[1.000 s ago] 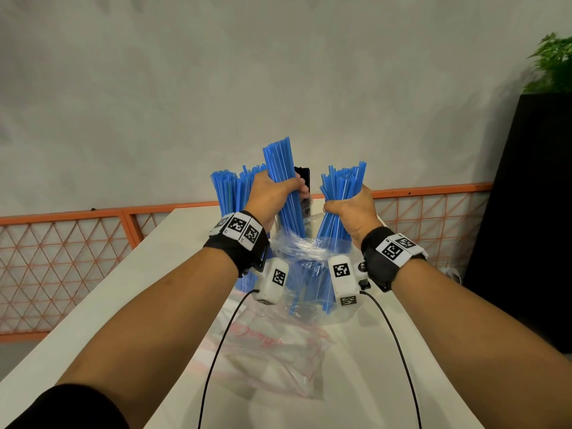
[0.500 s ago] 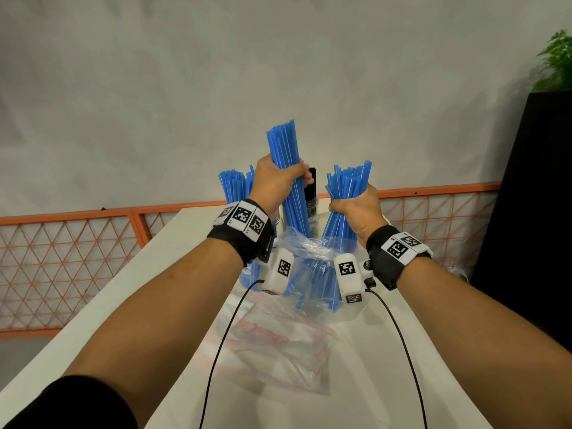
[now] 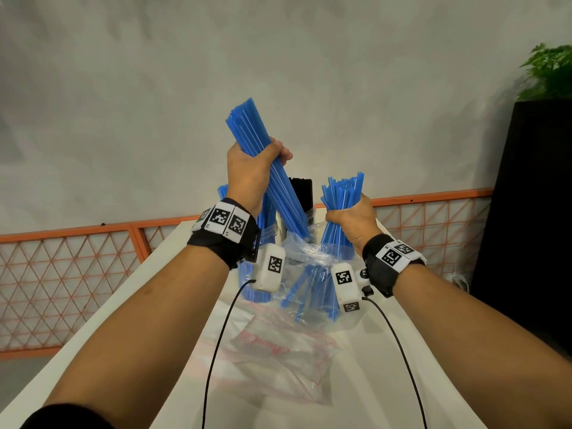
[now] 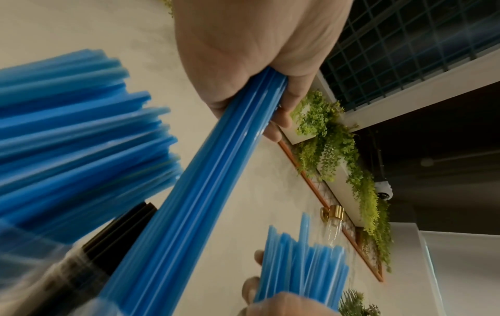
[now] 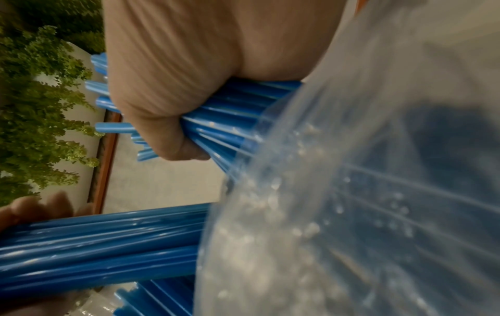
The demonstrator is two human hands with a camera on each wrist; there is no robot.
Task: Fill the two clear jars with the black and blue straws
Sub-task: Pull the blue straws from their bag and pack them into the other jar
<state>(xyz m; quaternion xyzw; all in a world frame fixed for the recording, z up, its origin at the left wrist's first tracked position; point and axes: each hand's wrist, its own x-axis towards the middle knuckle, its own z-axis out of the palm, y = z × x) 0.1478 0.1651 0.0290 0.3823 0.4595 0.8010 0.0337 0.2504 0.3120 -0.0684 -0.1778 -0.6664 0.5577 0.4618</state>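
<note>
My left hand [image 3: 253, 171] grips a tight bundle of blue straws [image 3: 263, 156], raised and tilted, its lower end just above the mouth of a clear plastic bag [image 3: 312, 283]. My right hand [image 3: 353, 221] holds a second bunch of blue straws [image 3: 342, 193] that still stands in that bag. Behind the hands stand two clear jars: the left jar [image 3: 266, 230] holds blue straws, the right jar [image 3: 309, 215] holds black straws [image 3: 301, 193]. In the left wrist view the gripped bundle [image 4: 205, 192] runs past the black straws [image 4: 116, 237].
A white table [image 3: 173, 335] carries an empty clear bag with red print [image 3: 284, 354] in front of me. An orange lattice fence [image 3: 77, 261] runs behind the table. A black cabinet [image 3: 532, 212] with a green plant [image 3: 551, 69] stands at the right. Two cables hang from my wrists.
My left hand has lifted its blue straw bundle up out of the bag, well above where it was. The right hand has stayed in place with its bunch.
</note>
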